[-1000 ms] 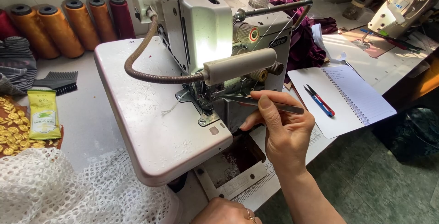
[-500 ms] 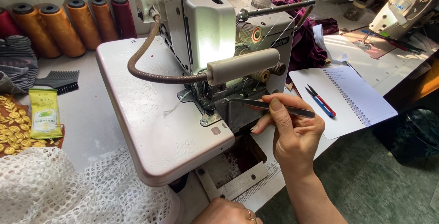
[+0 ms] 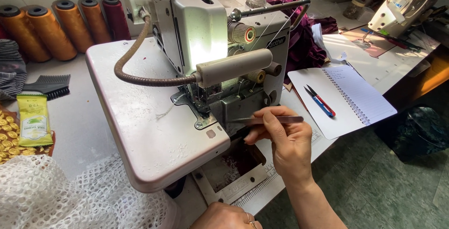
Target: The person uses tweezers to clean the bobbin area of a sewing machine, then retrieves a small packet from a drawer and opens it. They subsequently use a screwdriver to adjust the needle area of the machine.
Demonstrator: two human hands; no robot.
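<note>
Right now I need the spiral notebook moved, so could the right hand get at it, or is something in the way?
Probably yes. The white spiral notebook lies open on the table beside the right hand, with nothing between them. But that hand holds metal tweezers, and two pens lie on the page.

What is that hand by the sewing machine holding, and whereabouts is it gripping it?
The right hand holds metal tweezers, pinched near their back end, tips pointing into the sewing machine. The left hand, at the bottom edge, shows nothing held.

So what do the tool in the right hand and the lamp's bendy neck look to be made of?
Tweezers in the right hand: thin bare metal, by the grey sheen. Lamp neck: probably ribbed flexible metal conduit in a dull brown finish; a plastic sheath can't be ruled out.
</note>
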